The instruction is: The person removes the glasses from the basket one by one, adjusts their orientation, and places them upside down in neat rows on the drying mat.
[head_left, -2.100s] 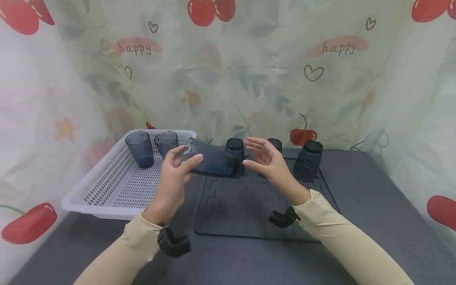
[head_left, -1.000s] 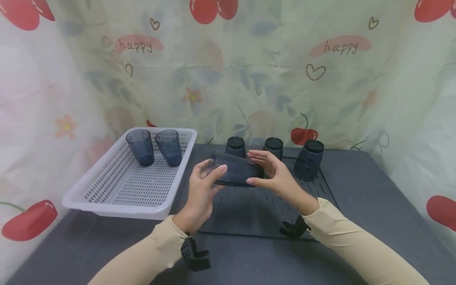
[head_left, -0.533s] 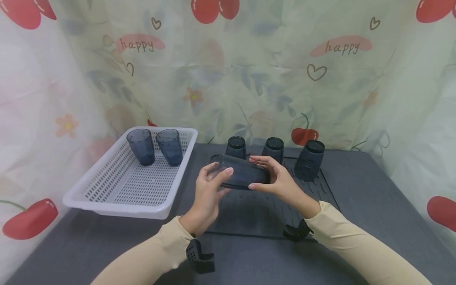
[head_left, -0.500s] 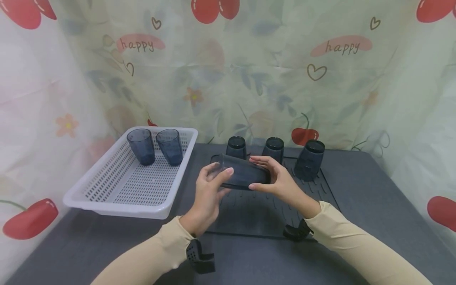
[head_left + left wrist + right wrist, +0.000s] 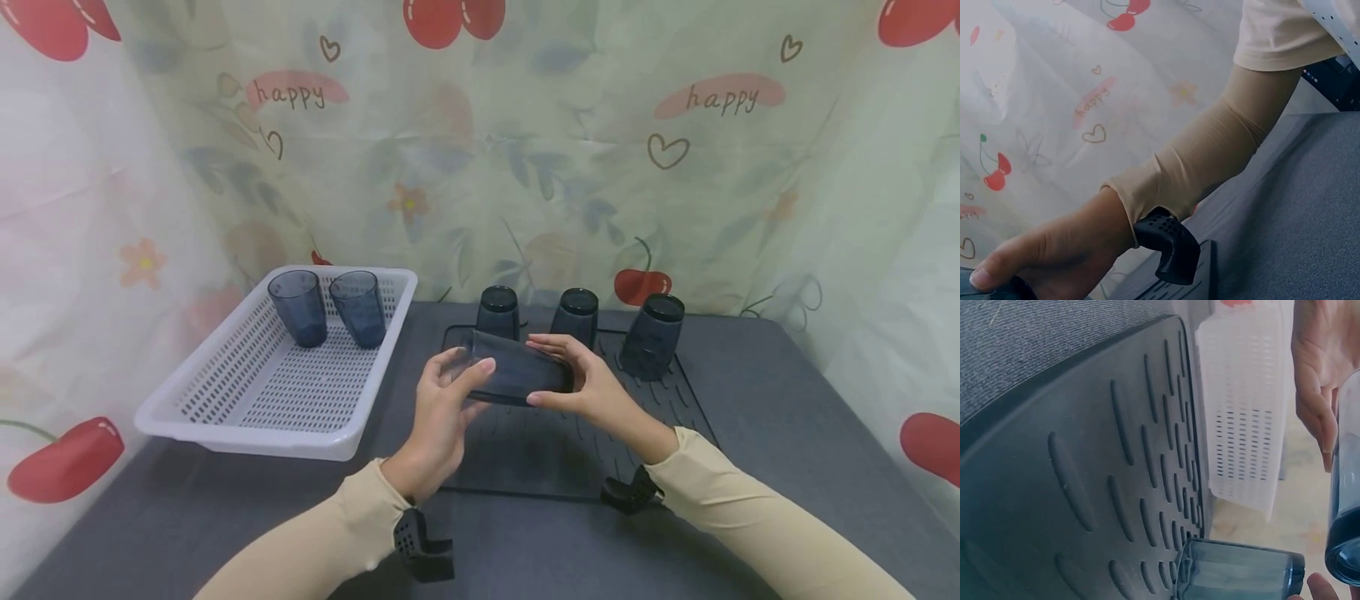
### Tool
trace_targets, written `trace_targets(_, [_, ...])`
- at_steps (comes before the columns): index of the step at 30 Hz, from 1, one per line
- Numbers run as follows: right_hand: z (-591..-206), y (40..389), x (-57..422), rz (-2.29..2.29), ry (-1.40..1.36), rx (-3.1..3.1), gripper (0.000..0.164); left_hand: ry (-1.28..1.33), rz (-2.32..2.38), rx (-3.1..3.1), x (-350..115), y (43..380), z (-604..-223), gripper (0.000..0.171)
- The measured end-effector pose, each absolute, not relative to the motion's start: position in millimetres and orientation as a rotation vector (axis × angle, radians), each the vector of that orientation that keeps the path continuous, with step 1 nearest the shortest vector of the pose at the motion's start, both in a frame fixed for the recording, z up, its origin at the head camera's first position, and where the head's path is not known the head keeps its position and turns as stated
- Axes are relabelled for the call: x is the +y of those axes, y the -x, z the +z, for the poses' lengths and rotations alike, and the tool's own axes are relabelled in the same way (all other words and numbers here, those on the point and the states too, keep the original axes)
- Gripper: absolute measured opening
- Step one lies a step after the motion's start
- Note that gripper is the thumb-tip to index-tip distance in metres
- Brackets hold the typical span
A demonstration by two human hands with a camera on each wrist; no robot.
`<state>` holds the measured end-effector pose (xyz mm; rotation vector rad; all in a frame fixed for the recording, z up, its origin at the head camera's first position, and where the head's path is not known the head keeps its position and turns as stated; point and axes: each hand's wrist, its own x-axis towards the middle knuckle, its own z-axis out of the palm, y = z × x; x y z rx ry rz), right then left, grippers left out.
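Note:
A dark blue-grey drinking glass point(image 5: 517, 367) is held on its side above the drying mat point(image 5: 532, 467), its base toward the right. The left hand point(image 5: 446, 408) grips its rim end, thumb in front. My right hand point(image 5: 592, 392) holds the base end between thumb and fingers. In the left wrist view the right hand point(image 5: 1054, 256) has its thumb on the glass point(image 5: 997, 290) at the lower left corner. At the right edge of the right wrist view are the left hand point(image 5: 1325, 362) and the held glass point(image 5: 1347, 487).
Three upside-down glasses stand along the mat's back: left glass point(image 5: 498, 312), middle glass point(image 5: 576, 317), right glass point(image 5: 652, 337). At left, a white perforated basket point(image 5: 247, 446) holds two upright glasses, left one point(image 5: 300, 308) and right one point(image 5: 360, 308). A patterned curtain point(image 5: 487, 167) hangs behind.
The left hand has carried the glass from near the basket rightward over the mat. The right hand has come to hold its base end. Over the last half second both drop slightly.

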<state>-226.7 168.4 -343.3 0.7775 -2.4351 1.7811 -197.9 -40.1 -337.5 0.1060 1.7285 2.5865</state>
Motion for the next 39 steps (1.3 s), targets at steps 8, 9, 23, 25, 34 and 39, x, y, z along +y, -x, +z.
trace_targets(8, [-346.4, 224.9, 169.7, 1.825, -0.773, -2.452, 0.072, -0.116, 2.584, 1.721, -40.3, 197.2, -338.5, 0.069])
trace_targets(9, [-346.8, 224.7, 169.8, 1.834, -0.766, -2.456, 0.072, -0.116, 2.591, 1.714, -40.2, 197.2, -338.1, 0.069])
trace_targets(23, [-346.8, 222.2, 170.4, 1.907, -0.767, -2.453, 0.074, -0.108, 2.587, 1.698, -40.9, 195.1, -334.8, 0.068])
trace_targets(25, [-346.3, 221.6, 171.3, 1.890, -0.761, -2.463, 0.074, -0.111, 2.577, 1.695, -41.5, 195.0, -334.3, 0.069])
trace_targets(34, [-347.1, 221.2, 175.7, 1.797, -0.729, -2.479, 0.072, -0.145, 2.543, 1.634, -44.1, 193.2, -329.4, 0.071])
trace_targets(39, [-348.8, 219.2, 176.9, 1.753, -0.684, -2.509, 0.071, -0.174, 2.481, 1.656, -47.2, 194.8, -330.1, 0.071])
